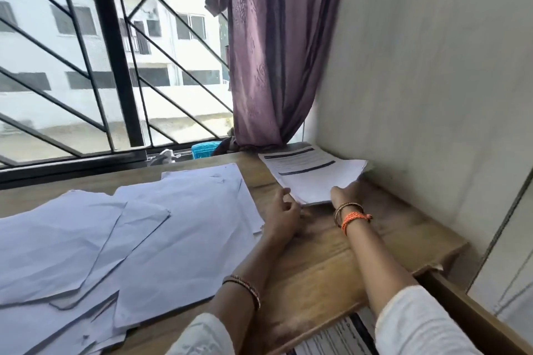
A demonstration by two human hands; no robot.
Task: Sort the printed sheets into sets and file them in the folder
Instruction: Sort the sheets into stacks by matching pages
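At centre right, the right hand (344, 192) gripped the stack (314, 174) on the counter (317, 262), while the left hand (284, 212) lay loosely curled beside it.

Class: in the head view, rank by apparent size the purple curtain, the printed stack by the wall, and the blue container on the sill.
1. purple curtain
2. printed stack
3. blue container, partly hidden and farther away, so true size is unsure.

No text can be read. The printed stack (313, 174) at one o'clock on the counter (331, 262) carries dark bars and fine lines, too blurred to make out. The loose sheets (129, 233) at nine o'clock show no legible print.
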